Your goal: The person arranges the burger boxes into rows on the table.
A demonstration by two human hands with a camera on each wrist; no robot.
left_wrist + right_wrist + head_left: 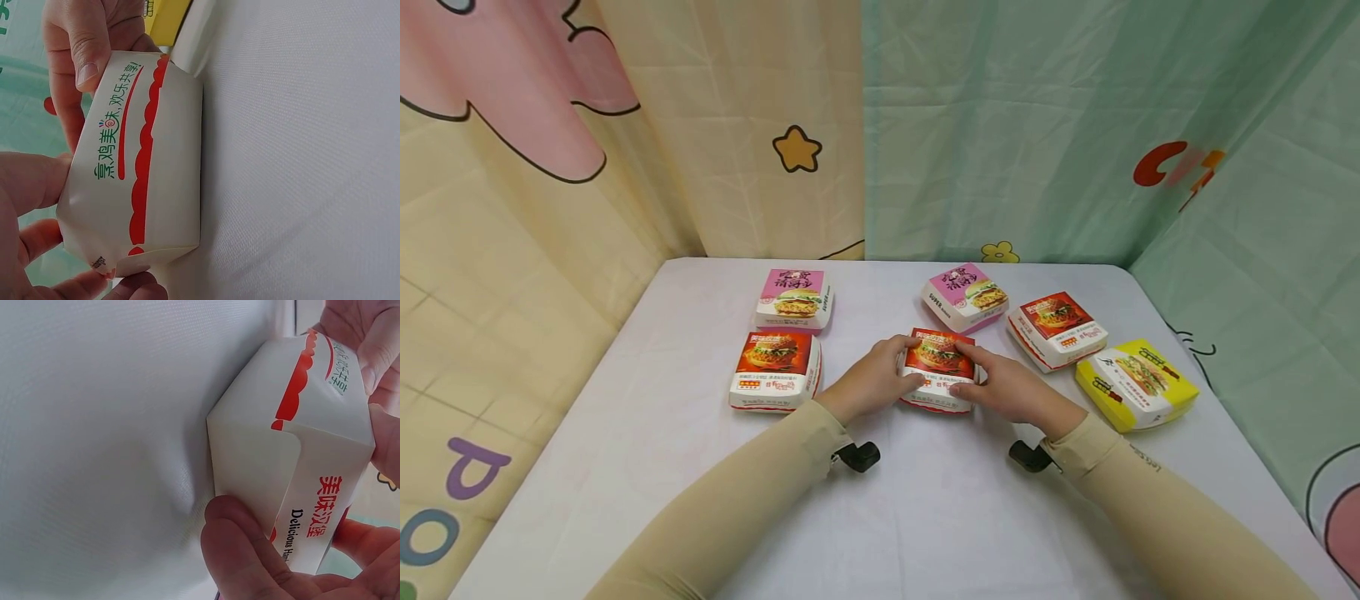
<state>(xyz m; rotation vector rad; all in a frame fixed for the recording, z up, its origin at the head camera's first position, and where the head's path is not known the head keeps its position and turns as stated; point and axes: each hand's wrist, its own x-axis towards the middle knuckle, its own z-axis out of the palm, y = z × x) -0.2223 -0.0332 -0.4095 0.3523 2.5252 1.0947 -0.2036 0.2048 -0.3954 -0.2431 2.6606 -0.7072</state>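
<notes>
Squarely between the 2 hands sits the red box [937,363], so neither is nearer: the left hand [876,373] grasps its left side and the right hand [1009,385] grasps its right side. Both wrist views show fingers curled about the box's ends, with a thumb of each hand against its upper part; neither hand is free. The box is right side up, its burger picture on top and its lettered strip toward the near side. From above it looks close to square, and the hands hide both edges, so I cannot tell a long axis. Its base lies at the table [917,508]; whether it touches all along is unclear.

Around this grip, the right has more neighbours. The right pink box [967,297] lies just beyond the held box, on the far right, turned at a slant. The right red box [1058,329] is farther right, and the yellow box [1138,383] is just right of the right hand's wrist. On the left, the left red box [777,371] stands near the left hand, with a gap before the held box; the left pink box [794,298] is directly on its far side.
</notes>
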